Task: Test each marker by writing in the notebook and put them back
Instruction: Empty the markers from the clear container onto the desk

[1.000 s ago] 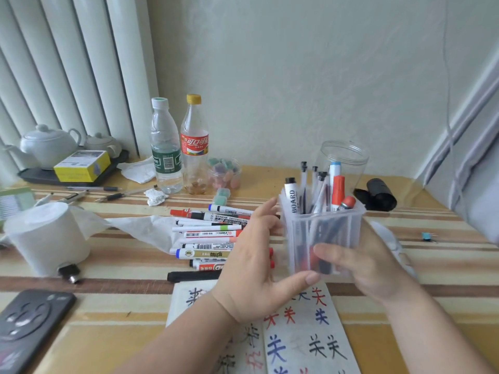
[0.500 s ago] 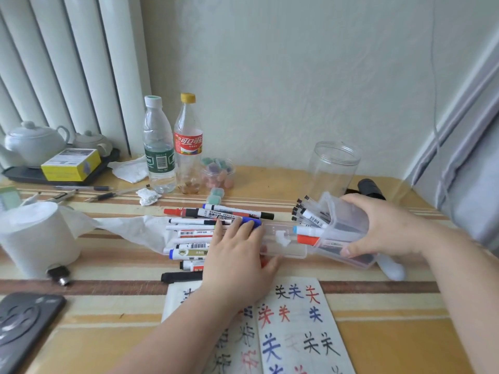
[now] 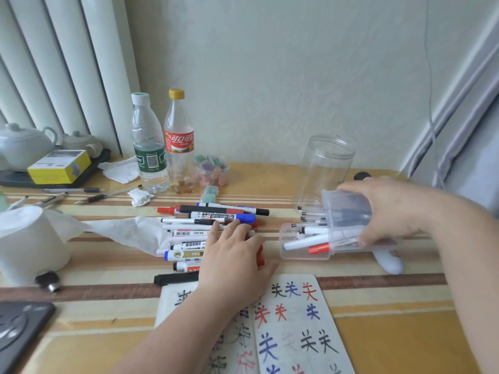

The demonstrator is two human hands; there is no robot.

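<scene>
Several markers (image 3: 213,228) lie in a loose pile on the striped table. My left hand (image 3: 235,260) rests flat on the right end of that pile, fingers straight. My right hand (image 3: 388,211) grips a clear square pen holder (image 3: 348,211), tipped on its side with its mouth to the left. Several markers (image 3: 310,238) slide out of it into a second clear container (image 3: 302,255) lying in front of its mouth. The open notebook (image 3: 297,327) with black, blue and red test characters lies at the near edge, partly under my left forearm.
A tall clear jar (image 3: 328,168) stands behind the holder. Two bottles (image 3: 162,147), a small tub of erasers (image 3: 212,171), tissue (image 3: 129,230), a toilet roll (image 3: 29,244), a tea set on a tray (image 3: 24,147), loose pens (image 3: 89,194) and a black phone (image 3: 19,330) fill the left side.
My right hand tipped the upright holder over to the right, so the markers now slide out. My left hand left the holder and went down onto the marker pile.
</scene>
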